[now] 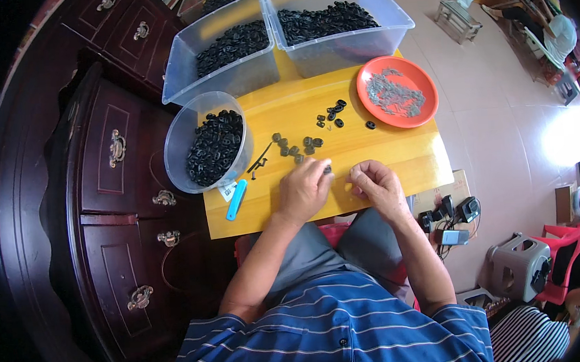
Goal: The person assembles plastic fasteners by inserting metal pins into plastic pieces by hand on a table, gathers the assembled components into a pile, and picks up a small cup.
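Observation:
Over the front of the yellow table (272,212), my left hand (304,190) pinches a small black oval piece (328,170) between thumb and fingers. Just to its right, my right hand (380,189) is closed with its fingertips together; whatever it may hold is too small to make out. Several dark rounded pieces (283,142) lie loose beyond my left hand. Farther back is a group of black oval pieces with holes (332,116), and a single one (370,125) sits beside the red plate (433,109), which carries a heap of tiny grey parts (394,95).
A round clear tub (175,167) of black pieces stands at the left, near a blue-handled cutter (237,200) and thin black bits (257,162). Two clear bins (231,85) (342,57) fill the back. Dark wooden drawers (119,148) flank the left; a cardboard box with chargers (460,187) is at right.

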